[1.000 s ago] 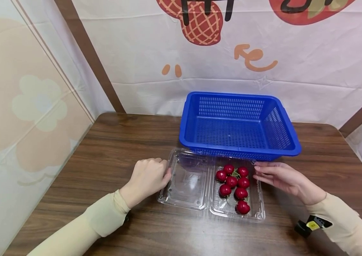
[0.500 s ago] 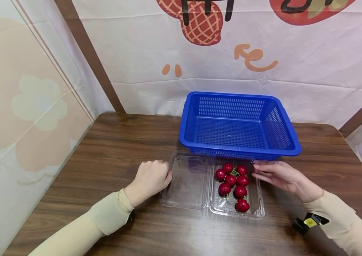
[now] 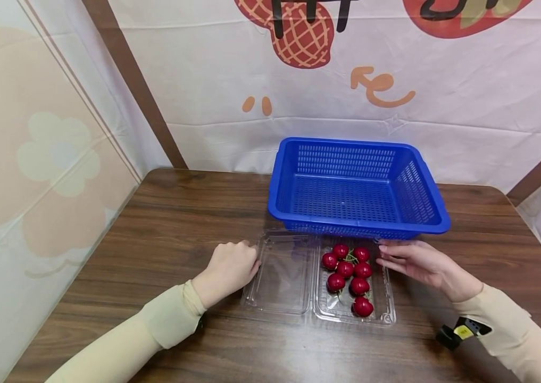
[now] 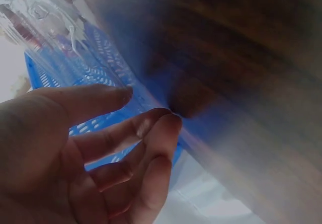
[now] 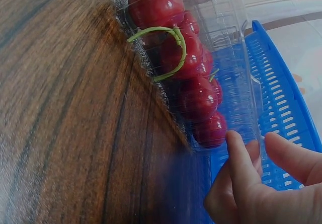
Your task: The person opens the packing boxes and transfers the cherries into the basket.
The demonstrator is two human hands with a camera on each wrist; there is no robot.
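A clear plastic clamshell box [image 3: 379,303] lies opened out on the table in the head view, its transparent lid [image 3: 283,276] to the left. Several dark red cherries [image 3: 344,270] with green stems sit in the right half. At the lid's left edge, my left hand [image 3: 229,270] pinches the plastic between thumb and curled fingers, and that side is tilted up slightly. My right hand [image 3: 428,270] holds the far right rim of the cherry side; in the right wrist view, thumb and fingers [image 5: 239,158] stand on either side of the clear wall.
Right behind the box is a blue perforated basket [image 3: 358,225] with nothing in it. The brown wooden table [image 3: 169,218] ends at a printed fabric backdrop [image 3: 213,64]. A black strap with a yellow mark [image 3: 464,332] is on the right wrist.
My left hand has shifted a little to the right, bringing the lid's left edge up and inward. The cherry side slid slightly away from me early on; my right hand stays at its rim.
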